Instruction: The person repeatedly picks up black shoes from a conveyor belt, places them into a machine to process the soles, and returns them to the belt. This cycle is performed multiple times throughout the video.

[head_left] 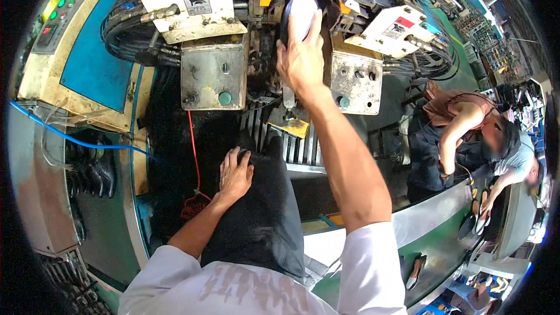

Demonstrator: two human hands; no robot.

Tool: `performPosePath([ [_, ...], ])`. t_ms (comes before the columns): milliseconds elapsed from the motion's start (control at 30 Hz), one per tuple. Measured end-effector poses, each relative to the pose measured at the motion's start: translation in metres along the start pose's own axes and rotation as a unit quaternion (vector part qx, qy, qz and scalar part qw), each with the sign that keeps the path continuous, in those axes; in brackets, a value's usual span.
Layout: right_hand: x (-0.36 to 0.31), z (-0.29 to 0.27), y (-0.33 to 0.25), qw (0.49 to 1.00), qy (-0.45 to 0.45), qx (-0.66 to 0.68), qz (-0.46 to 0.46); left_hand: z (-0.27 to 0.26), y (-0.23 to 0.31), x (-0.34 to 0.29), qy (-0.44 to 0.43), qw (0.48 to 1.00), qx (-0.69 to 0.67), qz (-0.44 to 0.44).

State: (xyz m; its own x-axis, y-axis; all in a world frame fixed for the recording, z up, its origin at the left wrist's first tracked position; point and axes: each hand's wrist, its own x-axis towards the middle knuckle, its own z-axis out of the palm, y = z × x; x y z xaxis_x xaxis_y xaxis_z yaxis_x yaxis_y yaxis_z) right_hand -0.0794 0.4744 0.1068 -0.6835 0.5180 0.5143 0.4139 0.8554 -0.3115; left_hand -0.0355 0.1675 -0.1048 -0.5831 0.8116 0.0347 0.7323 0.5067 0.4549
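Note:
A shoe (300,1) with a pale sole facing up and a dark rim sits in the middle of the machine, between its two side units. My right hand (303,61) grips the near end of this shoe, thumb at the left edge and fingers stretched forward along the sole. Below the machine, my left hand (234,176) rests on my dark trousers (256,221) near the knee. Its fingers are apart and slightly bent. A small dark shape shows beside its fingertips, and I cannot tell whether it is cloth or a separate thing.
Metal boxes with green buttons (225,98) flank the shoe, below white guard plates (195,3) and black hoses. A control panel (58,17) stands at left. At right, a person (461,122) bends beside a conveyor (437,216) carrying shoes. A red cable (193,151) hangs near my left arm.

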Motion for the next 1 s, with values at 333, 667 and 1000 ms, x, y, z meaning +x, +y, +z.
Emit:
performPosePath([
  [333, 0.063, 0.0, 0.0, 1.0, -0.014, 0.004, 0.019, 0.006, -0.013, 0.02, -0.013, 1.0, -0.01, -0.025],
  [667, 0.083, -0.006, -0.002, 0.998, -0.013, -0.055, 0.036, 0.011, -0.009, 0.02, -0.007, 1.0, 0.01, 0.001],
  [1000, -0.094, -0.013, 0.017, 0.985, 0.023, 0.168, -0.021, 0.013, -0.005, 0.012, -0.037, 0.996, -0.005, -0.075],
])
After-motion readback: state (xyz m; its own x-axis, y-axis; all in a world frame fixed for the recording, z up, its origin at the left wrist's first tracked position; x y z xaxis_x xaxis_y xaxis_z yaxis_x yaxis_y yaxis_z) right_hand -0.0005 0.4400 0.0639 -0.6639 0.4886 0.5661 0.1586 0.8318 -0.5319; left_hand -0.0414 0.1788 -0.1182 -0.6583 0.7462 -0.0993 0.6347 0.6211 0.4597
